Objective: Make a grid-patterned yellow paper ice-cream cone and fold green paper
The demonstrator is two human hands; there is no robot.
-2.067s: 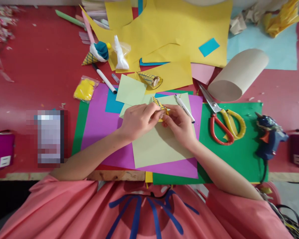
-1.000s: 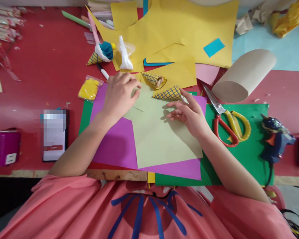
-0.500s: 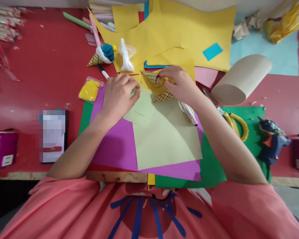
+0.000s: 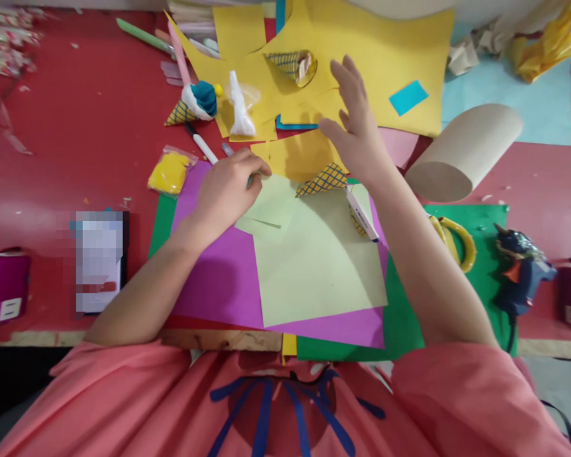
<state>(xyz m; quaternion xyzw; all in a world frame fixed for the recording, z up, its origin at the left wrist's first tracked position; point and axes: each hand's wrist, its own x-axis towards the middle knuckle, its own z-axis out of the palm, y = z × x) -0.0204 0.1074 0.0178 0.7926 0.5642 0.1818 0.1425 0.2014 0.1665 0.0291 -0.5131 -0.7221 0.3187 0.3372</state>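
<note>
Now my left hand [image 4: 228,187] stays curled on the pale green paper [image 4: 314,266], grip unclear; the stuffed paper cone [image 4: 292,63] lies farther back on the yellow sheet [image 4: 385,51], just released, and my right hand [image 4: 356,130] hovers spread and empty.

Scissors [image 4: 458,240] mostly behind right forearm [image 4: 419,260] (one yellow loop shows); probable phone [image 4: 98,261], screen blurred; left hand [image 4: 228,189] grip contents hidden.
</note>
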